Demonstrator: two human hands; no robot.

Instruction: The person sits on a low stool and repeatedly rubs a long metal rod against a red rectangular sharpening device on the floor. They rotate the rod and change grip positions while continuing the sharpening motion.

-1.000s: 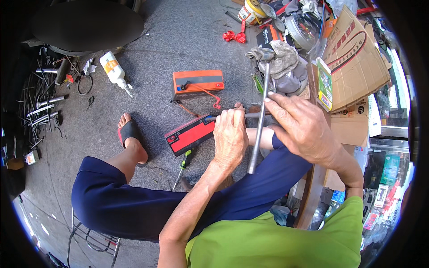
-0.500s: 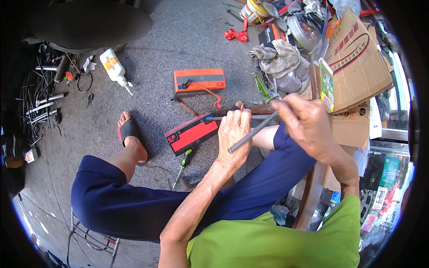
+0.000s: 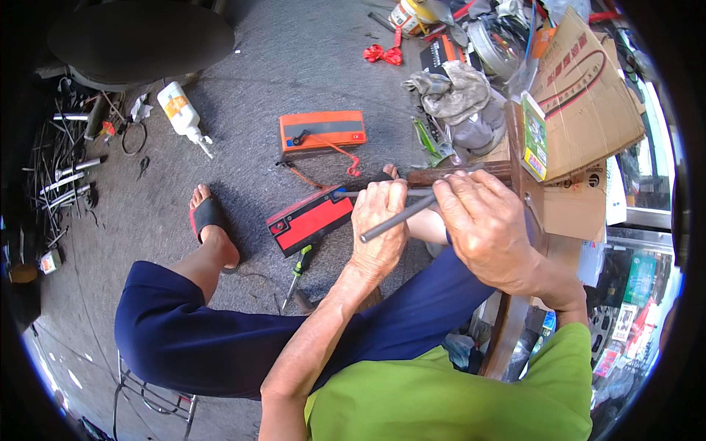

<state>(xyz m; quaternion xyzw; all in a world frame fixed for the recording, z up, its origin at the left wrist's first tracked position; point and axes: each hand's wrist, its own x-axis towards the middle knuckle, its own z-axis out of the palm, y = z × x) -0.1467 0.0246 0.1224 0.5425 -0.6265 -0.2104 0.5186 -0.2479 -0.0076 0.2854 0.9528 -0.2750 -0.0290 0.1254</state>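
Note:
My left hand (image 3: 380, 224) is closed around a thin grey rod, which runs from the blue-marked corner of a red-topped black battery (image 3: 310, 219) toward my right hand. My right hand (image 3: 478, 220) is closed on a thicker dark grey bar (image 3: 397, 219), whose free end points down-left across my left knuckles. Whether the bar and the rod are joined is hidden by my right fingers. Beyond the red battery lies an orange battery (image 3: 323, 131) with a red-ended lead (image 3: 351, 165) on it. A green-and-black screwdriver (image 3: 300, 268) rests on the floor beside the red battery.
A white bottle (image 3: 179, 110) with a nozzle lies at the far left. Metal rods and tools (image 3: 70, 176) pile up along the left edge. To the right are a wooden frame (image 3: 529, 184), cardboard (image 3: 585, 103), grey rags (image 3: 460, 92) and green-handled pliers (image 3: 428, 141).
My right hand has swung down and left, closer to my left hand, turning the dark grey bar to a flatter slant. My left hand keeps its hold; the view has shifted slightly.

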